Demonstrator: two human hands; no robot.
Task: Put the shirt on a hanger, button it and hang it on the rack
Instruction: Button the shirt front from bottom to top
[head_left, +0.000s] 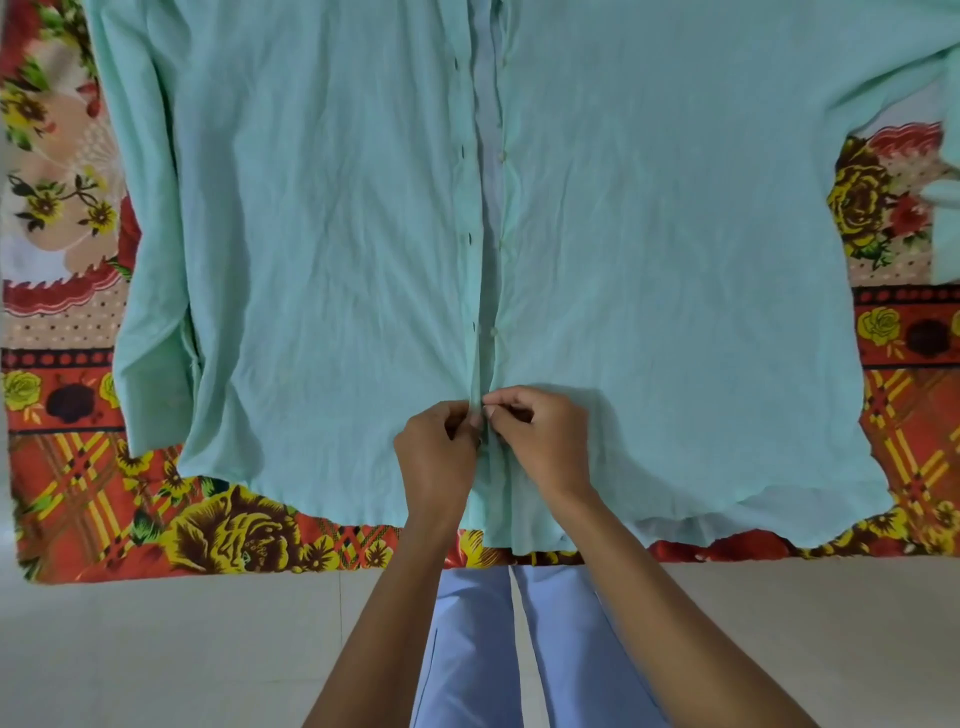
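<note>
The left hand has its fingers curled in, thumb and fingertips pinching the buttonhole edge of the shirt near the hem. Just beside it, touching at the fingertips, the right hand is likewise curled, its thumb and forefinger pinching the button-side edge of the placket; whether a button sits between the fingers cannot be told, as the fingers hide the spot.

The mint-green shirt lies flat, front up, on a floral blanket spread over a pale floor. Its long axis runs away from the person: the hem is nearest, close to the blanket's near edge, and the collar end passes out of the top of the view. The placket runs straight up the middle and stands open above the hands, with dark buttonholes on its left edge and small pale buttons on its right. The left sleeve lies folded along the body, its cuff toward the person. The person's light blue trousers show below, between the forearms.
</note>
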